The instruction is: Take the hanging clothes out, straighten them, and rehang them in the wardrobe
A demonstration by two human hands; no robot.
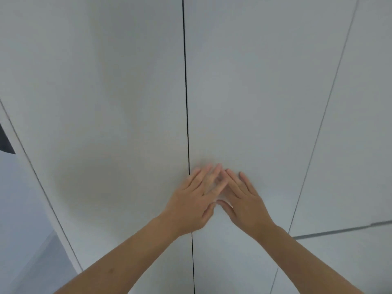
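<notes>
Plainly, doors: two flat pale grey wardrobe door panels (106, 81), closed, meeting at a thin dark vertical seam (186, 102).
Left hand (195, 198): fingers straight, flat across the seam.
Right hand (244, 200): fingers straight, on the right panel, fingertips overlapping the left's.
Clothes: hidden behind the doors.
Right side: further panel (360, 124).

The single head view looks forward, close up at the closed wardrobe doors (127, 102), both forearms entering from below.
</notes>
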